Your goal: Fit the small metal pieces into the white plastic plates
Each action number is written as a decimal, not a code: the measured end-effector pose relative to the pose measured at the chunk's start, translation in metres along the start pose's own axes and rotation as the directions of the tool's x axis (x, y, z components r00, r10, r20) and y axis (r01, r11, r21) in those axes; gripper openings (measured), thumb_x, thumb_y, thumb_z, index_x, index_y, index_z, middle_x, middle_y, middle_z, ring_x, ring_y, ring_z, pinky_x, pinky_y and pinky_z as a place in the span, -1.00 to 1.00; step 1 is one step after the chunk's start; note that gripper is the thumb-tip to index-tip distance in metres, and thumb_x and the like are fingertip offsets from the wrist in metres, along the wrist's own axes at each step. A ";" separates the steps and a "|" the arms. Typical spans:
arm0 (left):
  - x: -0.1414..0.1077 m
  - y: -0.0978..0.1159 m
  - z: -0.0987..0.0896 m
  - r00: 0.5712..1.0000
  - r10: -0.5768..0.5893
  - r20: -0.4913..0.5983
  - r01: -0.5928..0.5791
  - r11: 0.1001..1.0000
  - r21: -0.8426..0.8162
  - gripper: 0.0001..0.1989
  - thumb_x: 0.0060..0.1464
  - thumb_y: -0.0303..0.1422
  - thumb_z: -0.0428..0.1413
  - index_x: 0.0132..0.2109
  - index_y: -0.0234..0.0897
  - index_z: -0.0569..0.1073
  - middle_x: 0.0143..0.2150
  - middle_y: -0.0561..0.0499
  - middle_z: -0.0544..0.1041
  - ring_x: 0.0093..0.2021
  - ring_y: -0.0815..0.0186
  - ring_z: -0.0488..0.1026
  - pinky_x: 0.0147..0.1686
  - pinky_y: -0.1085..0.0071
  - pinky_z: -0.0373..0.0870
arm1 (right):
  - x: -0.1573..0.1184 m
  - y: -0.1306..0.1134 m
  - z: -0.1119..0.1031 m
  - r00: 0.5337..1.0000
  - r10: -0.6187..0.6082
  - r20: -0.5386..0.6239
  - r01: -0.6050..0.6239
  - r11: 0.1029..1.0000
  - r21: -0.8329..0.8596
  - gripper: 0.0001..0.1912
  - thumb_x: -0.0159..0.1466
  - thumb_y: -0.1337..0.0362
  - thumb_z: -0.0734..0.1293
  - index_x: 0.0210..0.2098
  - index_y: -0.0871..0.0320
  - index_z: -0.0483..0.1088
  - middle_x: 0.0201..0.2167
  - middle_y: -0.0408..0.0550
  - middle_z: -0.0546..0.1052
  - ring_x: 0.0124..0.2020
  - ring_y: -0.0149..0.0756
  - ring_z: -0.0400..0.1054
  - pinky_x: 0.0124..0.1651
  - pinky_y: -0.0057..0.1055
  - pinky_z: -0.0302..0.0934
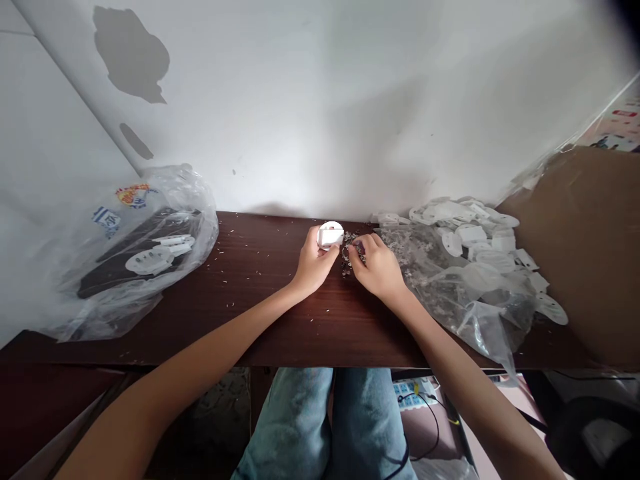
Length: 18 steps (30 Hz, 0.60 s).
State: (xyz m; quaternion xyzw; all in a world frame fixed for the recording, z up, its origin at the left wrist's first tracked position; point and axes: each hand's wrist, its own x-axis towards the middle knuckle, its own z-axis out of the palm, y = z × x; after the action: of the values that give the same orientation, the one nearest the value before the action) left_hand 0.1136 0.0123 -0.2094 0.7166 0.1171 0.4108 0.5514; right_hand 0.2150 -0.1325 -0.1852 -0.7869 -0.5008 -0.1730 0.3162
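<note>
A white plastic part (331,236), rounded at the top with a box-like front, is gripped between the thumb and fingers of my left hand (315,262) above the dark table. Just to its right, my right hand (379,265) has its fingers bent together in a pinch over a heap of small metal pieces (346,269). Whatever lies between those fingertips is too small to make out. The two hands are apart, with the heap between them.
A clear plastic bag (187,180) on the left holds a few white parts (150,261). Many similar white parts (473,235) are piled at right on another clear bag (440,287), beside a cardboard box (580,247). White scraps dot the brown table (260,313); a wall (280,133) stands behind.
</note>
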 end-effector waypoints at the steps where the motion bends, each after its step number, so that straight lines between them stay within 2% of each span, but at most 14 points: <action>1: 0.000 -0.001 -0.001 1.000 0.003 -0.001 -0.003 1.000 0.003 -0.66 0.24 -0.42 0.21 0.13 -0.15 0.39 0.00 -0.05 0.60 -0.06 0.27 0.59 -0.07 0.33 0.54 | 0.000 0.002 -0.001 1.000 0.010 -0.010 -0.009 0.998 0.055 -0.82 0.49 0.17 0.26 -0.07 0.12 0.42 -0.10 0.12 0.55 -0.14 -0.04 0.47 -0.06 -0.17 0.34; 6: 0.000 -0.001 -0.003 0.999 0.039 0.004 -0.039 0.998 0.052 -0.62 0.19 -0.46 0.22 0.12 -0.15 0.38 -0.01 -0.04 0.60 -0.08 0.26 0.59 -0.10 0.32 0.55 | 0.001 0.005 0.001 1.000 -0.025 -0.007 0.026 0.977 0.214 -0.91 0.44 0.24 0.29 -0.14 0.09 0.42 -0.15 0.06 0.55 -0.13 -0.08 0.47 0.01 -0.17 0.33; 11: 0.001 0.001 -0.004 0.995 0.103 -0.001 -0.102 0.986 0.133 -0.63 0.17 -0.45 0.25 0.09 -0.17 0.37 0.02 -0.08 0.58 -0.02 0.23 0.59 -0.08 0.31 0.55 | 0.000 0.000 0.003 0.999 -0.030 0.028 0.024 0.979 0.203 -0.90 0.43 0.24 0.29 -0.13 0.10 0.43 -0.17 0.06 0.52 -0.15 -0.09 0.43 -0.04 -0.19 0.31; 14: 0.002 0.001 -0.004 0.988 0.153 -0.005 -0.150 0.978 0.148 -0.55 0.17 -0.43 0.25 0.14 -0.15 0.29 0.03 -0.07 0.57 -0.05 0.27 0.60 -0.13 0.35 0.54 | 0.000 -0.001 0.001 0.998 -0.035 0.060 0.022 0.978 0.208 -0.87 0.46 0.23 0.27 -0.14 0.11 0.43 -0.16 0.07 0.51 -0.15 -0.11 0.42 -0.05 -0.21 0.30; 18: -0.001 0.004 -0.004 0.974 0.218 0.063 -0.226 0.958 0.175 -0.51 0.19 -0.47 0.23 0.18 -0.14 0.22 -0.01 -0.05 0.58 -0.08 0.29 0.61 -0.10 0.34 0.54 | 0.000 0.000 0.002 0.998 -0.043 0.056 0.031 0.979 0.204 -0.88 0.46 0.23 0.27 -0.21 0.10 0.39 -0.19 0.06 0.52 -0.17 -0.12 0.41 -0.08 -0.23 0.28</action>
State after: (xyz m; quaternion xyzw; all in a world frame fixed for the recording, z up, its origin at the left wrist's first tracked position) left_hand 0.1088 0.0132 -0.2055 0.7809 0.0609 0.4423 0.4368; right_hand 0.2146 -0.1308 -0.1869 -0.7460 -0.5397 -0.1033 0.3762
